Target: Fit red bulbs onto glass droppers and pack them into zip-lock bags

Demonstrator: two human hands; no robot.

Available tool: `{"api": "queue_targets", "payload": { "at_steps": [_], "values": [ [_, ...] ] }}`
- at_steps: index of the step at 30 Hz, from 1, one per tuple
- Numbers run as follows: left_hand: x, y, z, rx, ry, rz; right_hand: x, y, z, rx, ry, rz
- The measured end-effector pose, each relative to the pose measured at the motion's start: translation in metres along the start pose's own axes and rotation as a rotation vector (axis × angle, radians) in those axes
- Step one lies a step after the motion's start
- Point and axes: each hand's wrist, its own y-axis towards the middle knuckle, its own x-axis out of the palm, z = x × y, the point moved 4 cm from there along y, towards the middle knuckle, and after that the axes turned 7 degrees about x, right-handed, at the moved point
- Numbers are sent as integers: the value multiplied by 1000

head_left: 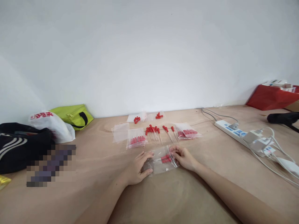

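Observation:
A clear zip bag (158, 168) with a few red-bulbed droppers (166, 158) inside lies between my hands. Around its left end curves my left hand (139, 168), fingers at the far edge and thumb at the near edge. My right hand (183, 157) pinches the zip edge at the bag's right end. Just beyond the bag, loose droppers with red bulbs (153, 129) and clear stems lie in a row. Filled zip bags flank them, one stack on the left (137, 140) and another on the right (188, 133).
Flat clear bags (121, 132) and small piles of red bulbs (137, 119) lie farther back. To the right are a power strip (230, 128) with cables and a red bag (272, 98). A black bag (25, 146), white plastic bag (52, 126) and lime-green bag (71, 113) stand left.

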Motion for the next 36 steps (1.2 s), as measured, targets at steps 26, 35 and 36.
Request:
{"api": "queue_targets", "payload": {
  "at_steps": [26,35,36],
  "values": [
    [0,-1,-2,111,38,191,-19,88,-45,217,-1060,501],
    [1,-2,-4,106,62,207,-21,71,-51,15,-950,527],
    [1,-2,-5,97,40,199,-24,65,-50,-71,-871,533]
  ]
}}
